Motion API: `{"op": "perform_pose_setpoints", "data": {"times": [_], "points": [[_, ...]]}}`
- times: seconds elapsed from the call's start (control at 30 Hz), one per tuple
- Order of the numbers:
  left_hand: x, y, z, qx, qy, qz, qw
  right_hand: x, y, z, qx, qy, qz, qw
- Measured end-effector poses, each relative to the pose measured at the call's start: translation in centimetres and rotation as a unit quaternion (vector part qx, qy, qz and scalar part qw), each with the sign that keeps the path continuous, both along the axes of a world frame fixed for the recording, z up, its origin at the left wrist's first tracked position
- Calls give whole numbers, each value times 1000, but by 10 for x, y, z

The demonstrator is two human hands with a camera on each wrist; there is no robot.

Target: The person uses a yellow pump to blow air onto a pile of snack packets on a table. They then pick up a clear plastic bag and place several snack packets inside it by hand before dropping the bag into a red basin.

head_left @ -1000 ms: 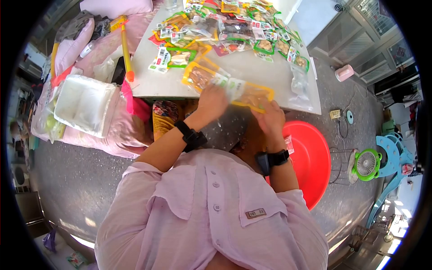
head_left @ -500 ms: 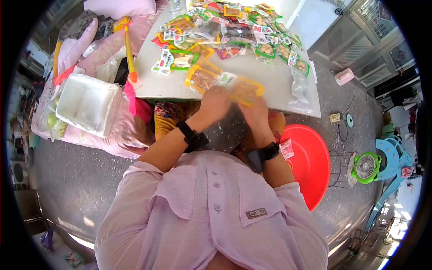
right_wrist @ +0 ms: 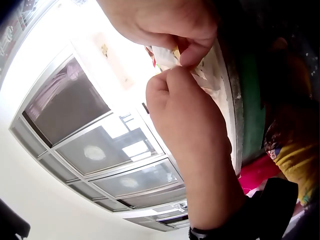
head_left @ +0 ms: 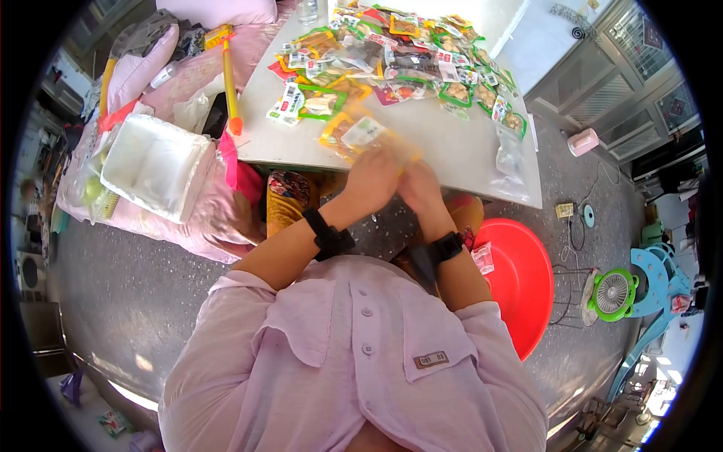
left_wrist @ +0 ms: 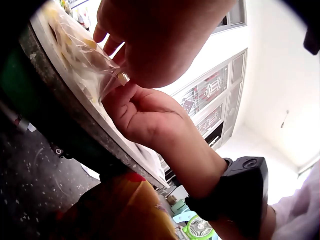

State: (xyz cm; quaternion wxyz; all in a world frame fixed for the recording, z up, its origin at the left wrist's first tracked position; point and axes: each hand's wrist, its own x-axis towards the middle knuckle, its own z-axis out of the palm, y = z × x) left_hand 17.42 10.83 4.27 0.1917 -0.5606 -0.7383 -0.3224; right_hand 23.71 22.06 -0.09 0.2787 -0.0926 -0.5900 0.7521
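Observation:
Close together at the table's front edge, both hands pinch a clear food packet with yellow edging and a white label (head_left: pixel 364 132). My left hand (head_left: pixel 373 181) has its fingers on the near side of it. The right hand (head_left: pixel 419 187) grips the packet's right end, thumb and fingertips against the left hand's fingers. In the left wrist view, clear plastic (left_wrist: pixel 92 60) is drawn into creases where the fingertips meet. The packet is blurred in the head view, and the hands hide its near end.
A pile of similar packets (head_left: pixel 407 56) covers the back of the table (head_left: pixel 263 139). Flat clear plastic (head_left: pixel 509 154) lies at its right. A red basin (head_left: pixel 523 279) stands on the floor at right, a white foam box (head_left: pixel 154 166) on the bed at left.
The right hand has moved left until it meets the left hand. The packet's right end, stretched out before, is now drawn in between the hands.

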Motion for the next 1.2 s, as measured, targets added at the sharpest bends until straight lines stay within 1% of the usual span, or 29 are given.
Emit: {"op": "perform_pose_setpoints", "data": {"times": [0.07, 0.1, 0.13, 0.23, 0.33, 0.37, 0.43, 0.47, 0.53, 0.57, 0.6, 0.63, 0.67, 0.7, 0.77, 0.8, 0.83, 0.87, 0.93, 0.97, 1.03, 1.07, 1.13, 1.17, 1.2], "points": [[-1, -2, -1, 6, -2, -16, 1000, -4, 5, -7, 36, -30, 7, 999], [-2, -2, -1, 12, 1, -17, 1000, -4, 1, 15, -90, -82, 24, 992], [-2, -3, -1, 18, 4, -18, 1000, -4, -2, 27, -214, -132, 40, 967], [-4, -4, -1, 30, 2, -35, 999, -9, 1, 27, -174, -214, 32, 961], [-4, -5, -4, 40, -8, -46, 998, -12, 7, 9, -134, -160, 65, 976], [-4, -6, -5, 43, -11, -49, 998, -13, 2, 12, -170, -134, 32, 976], [-4, -8, -7, -23, -34, -56, 998, -19, -12, 19, -241, -82, -38, 966], [-4, -10, -8, -56, -45, -61, 996, -20, -16, 22, -245, -88, -39, 965], [-4, -12, -9, -33, -40, -73, 996, -22, -17, 26, -251, -97, -44, 962], [-4, -13, -9, -21, -38, -79, 996, -19, -12, 22, -129, -130, 7, 983], [-4, -16, -6, -22, -43, -79, 996, -16, -2, 16, -4, -161, 56, 985], [-3, -20, -1, -25, -49, -80, 995, -12, 5, 10, 120, -190, 104, 969], [0, -25, 2, -28, -57, -81, 995, -6, 7, 11, 150, -185, 96, 967], [3, -29, 4, -38, -40, -70, 996, 0, 8, 12, 179, -181, 87, 963], [6, -35, 5, -55, -5, -50, 997, 12, 8, 20, 108, -216, 77, 967], [3, -36, -3, -61, 20, -39, 997, 18, 2, 44, 6, -251, 73, 965], [-2, -35, -17, -67, 44, -32, 996, 24, -2, 55, -97, -282, 66, 952], [-6, -33, -26, -72, 67, -29, 995, 29, 0, 49, -85, -283, 63, 953], [-15, -29, -25, -85, 72, -44, 993, 35, 7, 33, -64, -285, 52, 955], [-19, -27, -22, -73, 66, -61, 993, 41, 8, 32, -58, -274, 42, 959], [-24, -26, -12, -35, 46, -87, 995, 52, 8, 36, -45, -252, 21, 966], [-26, -25, -5, -10, 31, -96, 995, 56, 7, 40, -26, -234, -5, 972], [-24, -30, 23, -16, 12, -114, 993, 64, 4, 48, 16, -201, -57, 978], [-24, -33, 30, 0, -16, -128, 992, 67, 1, 50, 126, -162, -114, 972], [-24, -36, 37, 18, -44, -139, 989, 70, 0, 54, 238, -124, -166, 949]]}}
